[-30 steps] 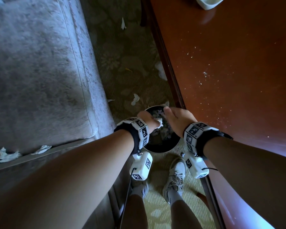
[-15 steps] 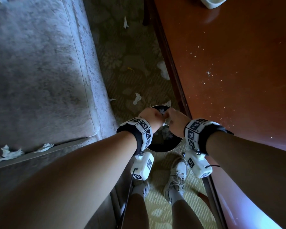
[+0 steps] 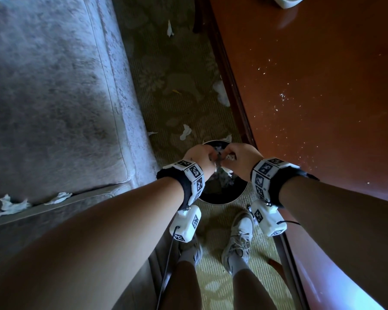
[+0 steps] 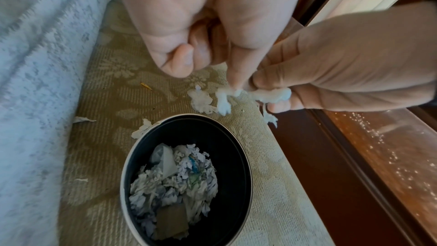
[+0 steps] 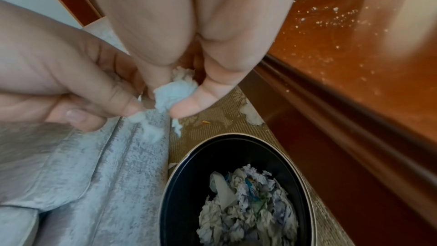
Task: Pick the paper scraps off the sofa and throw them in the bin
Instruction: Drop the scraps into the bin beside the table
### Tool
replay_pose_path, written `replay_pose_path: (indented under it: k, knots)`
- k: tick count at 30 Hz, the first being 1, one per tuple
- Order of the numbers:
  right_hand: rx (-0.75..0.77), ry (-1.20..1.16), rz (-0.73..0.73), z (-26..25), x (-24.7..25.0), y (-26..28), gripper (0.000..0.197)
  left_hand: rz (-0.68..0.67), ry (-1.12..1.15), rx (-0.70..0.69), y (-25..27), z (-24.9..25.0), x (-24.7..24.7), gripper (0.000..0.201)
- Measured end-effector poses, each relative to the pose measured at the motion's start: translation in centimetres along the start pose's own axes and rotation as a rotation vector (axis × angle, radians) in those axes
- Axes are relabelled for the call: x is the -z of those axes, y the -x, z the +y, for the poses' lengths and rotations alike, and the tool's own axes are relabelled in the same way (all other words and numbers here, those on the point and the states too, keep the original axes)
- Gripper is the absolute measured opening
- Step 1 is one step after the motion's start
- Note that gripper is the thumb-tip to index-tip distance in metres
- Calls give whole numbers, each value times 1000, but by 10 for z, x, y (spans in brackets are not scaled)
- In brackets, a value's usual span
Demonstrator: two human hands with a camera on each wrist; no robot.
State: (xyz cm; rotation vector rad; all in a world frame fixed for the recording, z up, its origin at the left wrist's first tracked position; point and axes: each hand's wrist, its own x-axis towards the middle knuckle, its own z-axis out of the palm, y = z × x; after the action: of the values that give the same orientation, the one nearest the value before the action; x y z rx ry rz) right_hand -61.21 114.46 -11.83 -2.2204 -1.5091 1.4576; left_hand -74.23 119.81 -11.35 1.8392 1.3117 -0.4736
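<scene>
Both hands meet above the bin (image 3: 222,198), the right hand (image 3: 240,159) pinching a wad of paper scraps (image 5: 175,91) in its fingers (image 5: 189,108) while the left hand (image 3: 199,157) pinches the same wad's trailing end. To drop it cleanly, the person should probably bring the wad nearer the bin's middle before letting go. Two scraps (image 3: 11,205) lie on the sofa (image 3: 54,108) at eight o'clock; how much paper sits inside the right palm is hidden.
</scene>
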Motion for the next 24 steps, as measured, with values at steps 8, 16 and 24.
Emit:
replay_pose_path:
  k: [8,16,24]
  knots:
    - [-5,14,11,6,-1,-4,10,-10,6,9,-1,6,1,28]
    - [0,-88,-15,8,0,-7,21,86,81,32,-2,6,-1,25]
    - [-38,-81,20,4,2,-6,17,98,199,23,1,1,-3,17]
